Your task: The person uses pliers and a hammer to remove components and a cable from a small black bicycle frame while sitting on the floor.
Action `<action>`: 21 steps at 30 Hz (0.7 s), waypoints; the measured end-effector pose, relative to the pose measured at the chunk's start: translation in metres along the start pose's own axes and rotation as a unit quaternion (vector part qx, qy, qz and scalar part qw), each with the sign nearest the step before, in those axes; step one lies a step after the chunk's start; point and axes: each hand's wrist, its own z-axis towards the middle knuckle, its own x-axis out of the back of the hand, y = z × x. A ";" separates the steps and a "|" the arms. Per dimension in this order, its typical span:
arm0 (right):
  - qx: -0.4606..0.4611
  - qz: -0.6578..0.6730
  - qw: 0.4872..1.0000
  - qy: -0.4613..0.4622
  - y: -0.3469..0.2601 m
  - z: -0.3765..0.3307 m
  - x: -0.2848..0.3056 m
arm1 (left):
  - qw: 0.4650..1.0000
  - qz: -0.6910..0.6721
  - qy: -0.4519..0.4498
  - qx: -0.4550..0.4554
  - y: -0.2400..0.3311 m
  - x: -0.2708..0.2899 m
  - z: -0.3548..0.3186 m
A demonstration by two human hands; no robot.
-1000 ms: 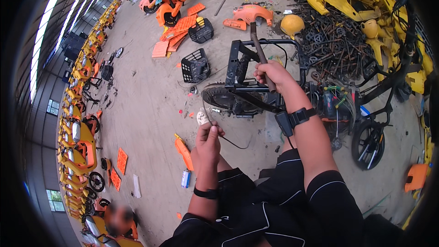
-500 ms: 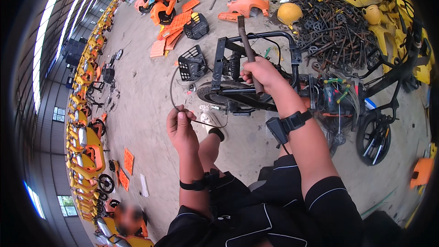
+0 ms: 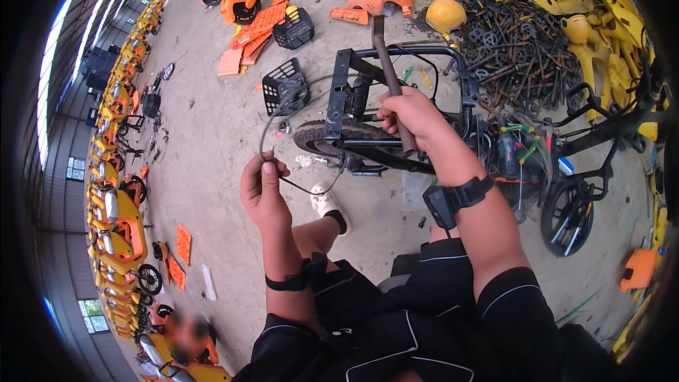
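At two o'clock from the middle of the view, the right hand (image 3: 410, 114) is wrapped around a dark metal bar (image 3: 388, 64), its far end pointing between eleven and twelve o'clock over a black frame (image 3: 338, 95). Whether bar and frame touch cannot be told. Near nine o'clock, the left hand (image 3: 266, 184) pinches a thin dark cable (image 3: 264, 133) between thumb and fingers; one length arcs up toward one o'clock, the other leaves toward four and curves up near the wheel (image 3: 304, 140).

The bar looks heavy and rigid, its dull surface probably rough enough not to slip; a full-palm grip close to the lower end, as now, should suit it. The cable seems light and springy, likely to bend rather than break, and easiest held close to whichever part needs steering.
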 end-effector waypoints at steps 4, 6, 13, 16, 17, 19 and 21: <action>-0.004 0.009 1.000 0.014 0.002 0.003 0.000 | 0.994 0.017 0.047 0.101 -0.057 -0.002 0.002; -0.004 0.010 1.000 0.017 0.003 0.003 -0.002 | 0.990 0.020 0.055 0.128 -0.082 0.000 0.001; -0.003 0.003 1.000 0.009 -0.001 -0.003 -0.002 | 0.989 0.069 0.011 0.131 -0.112 0.005 0.010; 0.022 -0.006 1.000 -0.006 -0.005 -0.011 -0.006 | 0.987 0.059 0.016 0.146 -0.122 0.010 0.017; 0.060 -0.001 0.998 -0.003 -0.003 -0.013 -0.009 | 0.988 0.068 0.019 0.138 -0.125 0.010 0.017; 0.136 0.002 0.991 0.005 -0.001 -0.020 -0.011 | 0.989 0.077 0.024 0.124 -0.128 -0.001 0.017; 0.173 0.006 0.985 0.000 -0.004 -0.036 -0.019 | 0.988 0.113 0.046 0.099 -0.127 -0.006 0.019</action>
